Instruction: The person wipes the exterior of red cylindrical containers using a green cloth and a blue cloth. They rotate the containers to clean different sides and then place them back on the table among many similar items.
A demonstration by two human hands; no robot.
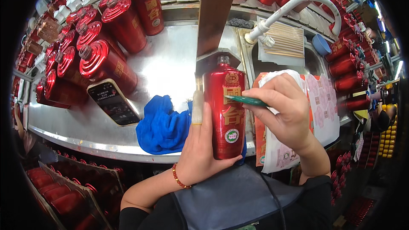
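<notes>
A glossy red bottle (217, 113) with gold characters, a round green-and-white emblem and a clear glass neck stands or leans in front of me; its base is partly hidden. My left hand (197, 151) is closed around its left side and lower edge, with a beige cover on one finger and a beaded bracelet at the wrist. Between the thumb and fingers of my right hand (284, 106) is a slim green pointed tool (249, 100). Its tip meets the upper gold character on the bottle's front. A crumpled blue cloth (164, 125) lies left of my left hand.
Several red bottles (108, 66) and a phone (114, 102) stand left on the metal bench (166, 66). A brown post (215, 12) rises behind the bottle. Right are a white faucet (294, 4), a blue bowl (321, 44) and printed sheets (324, 106). Bottle racks (64, 196) sit lower left.
</notes>
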